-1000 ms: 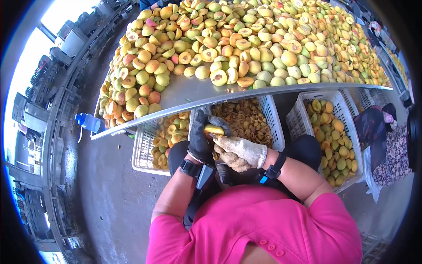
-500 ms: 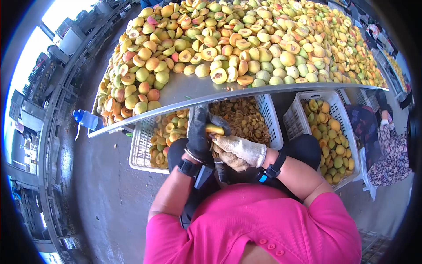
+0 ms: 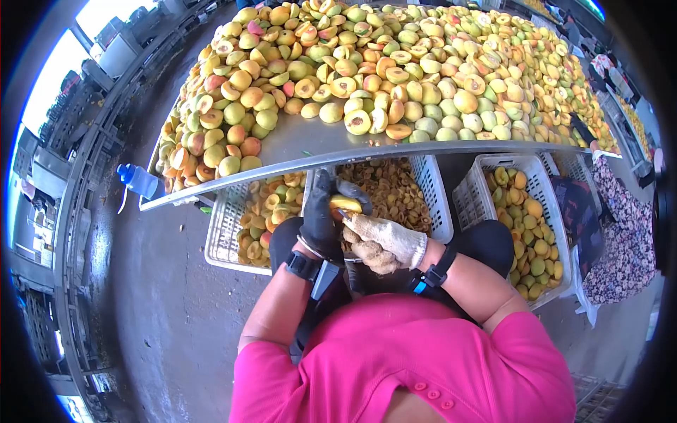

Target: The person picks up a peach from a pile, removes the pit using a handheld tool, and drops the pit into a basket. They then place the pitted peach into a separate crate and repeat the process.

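Note:
My left hand, in a black glove, is closed around a yellow peach piece above the crates at my lap. My right hand, in a whitish knitted glove, is curled shut with its fingertips against the peach. A thin dark tip shows between the fingertips and the fruit; whatever the right hand grips is mostly hidden by the glove. Under my hands stands a white crate full of brown pits and scraps. Left of it, another white crate holds peach halves, partly hidden by my left arm.
A metal table heaped with halved peaches spans the front, its raised rim above the crates. A blue-capped bottle is at its left corner. A crate of peaches stands right, near a person in flowered clothing.
The view has shifted slightly. My hands stay together on the peach, with little movement of the fingers. At the right, the person in flowered clothing has changed position and shows more fully.

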Motion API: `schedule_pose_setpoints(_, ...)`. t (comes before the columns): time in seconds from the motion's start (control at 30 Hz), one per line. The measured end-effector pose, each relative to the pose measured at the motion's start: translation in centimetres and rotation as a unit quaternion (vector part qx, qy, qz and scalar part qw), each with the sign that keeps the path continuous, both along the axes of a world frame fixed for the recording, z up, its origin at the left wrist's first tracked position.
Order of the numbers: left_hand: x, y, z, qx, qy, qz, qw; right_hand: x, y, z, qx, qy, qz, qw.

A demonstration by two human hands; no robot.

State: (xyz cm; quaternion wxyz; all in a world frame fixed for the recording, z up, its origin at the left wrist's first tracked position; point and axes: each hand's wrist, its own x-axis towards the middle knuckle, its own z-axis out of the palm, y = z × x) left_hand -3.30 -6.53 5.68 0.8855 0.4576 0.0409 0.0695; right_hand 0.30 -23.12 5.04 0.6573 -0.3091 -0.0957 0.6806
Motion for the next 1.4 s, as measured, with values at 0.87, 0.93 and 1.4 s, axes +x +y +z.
schedule_pose_setpoints(0.87,-1.0,-0.4,1.0,-0.064,-0.037,0.0,0.997,0.1,-0.7,2.4,-0.027,-0.111,0.019,0.993)
schedule_pose_setpoints(0.93,-1.1,-0.1,1.8,0.093,-0.037,-0.014,0.995,0.1,-0.8,2.4,-0.032,-0.163,0.021,0.986)
schedule_pose_setpoints(1.4,-2.9,-0.3,1.5,-0.085,0.01,0.067,0.994,-1.7,0.2,3.6,-0.073,-0.236,0.023,0.969)
